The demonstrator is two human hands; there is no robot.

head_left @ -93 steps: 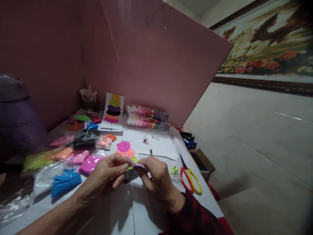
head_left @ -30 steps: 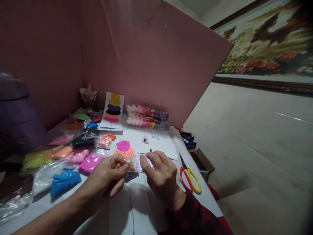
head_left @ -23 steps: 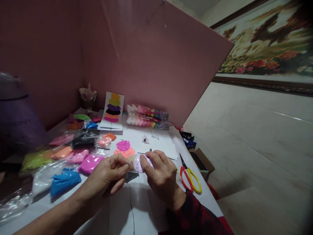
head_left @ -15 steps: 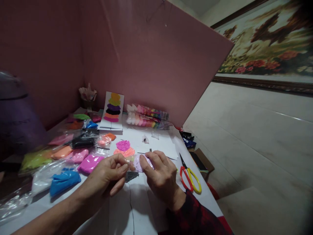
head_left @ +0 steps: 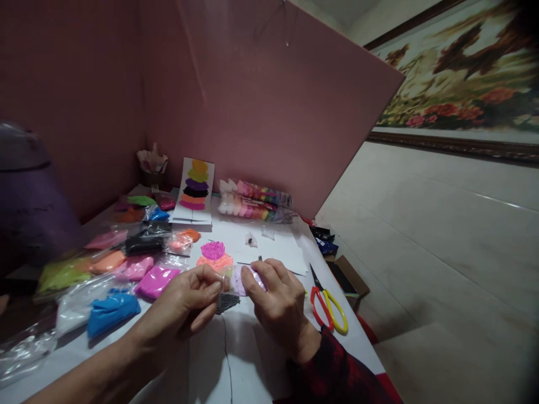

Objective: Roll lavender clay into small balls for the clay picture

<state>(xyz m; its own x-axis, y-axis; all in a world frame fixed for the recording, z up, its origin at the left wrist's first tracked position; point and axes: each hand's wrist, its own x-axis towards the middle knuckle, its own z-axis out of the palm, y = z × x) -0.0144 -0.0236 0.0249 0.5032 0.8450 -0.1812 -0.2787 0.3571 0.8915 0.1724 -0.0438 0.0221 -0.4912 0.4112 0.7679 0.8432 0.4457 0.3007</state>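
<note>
A small clear bag of lavender clay is held between my hands over the white paper. My left hand pinches the bag's clear end between thumb and forefinger. Closed on the lavender-filled part is my right hand, with a thin dark tip poking up behind its fingers. Below and behind the bag lies a clay picture: a magenta clay piece, a coral clay piece under it, and a dark grey clay piece with a drawn line running down. The bag and hands hide the middle of the picture.
Scissors with red and yellow handles lie right of my right hand. Several bagged clays, including a blue one, crowd the left. A colour-striped card leans at the back, beside packs of coloured clay.
Both hands keep their hold on the bag with almost no movement. The whole view has shifted very slightly.
</note>
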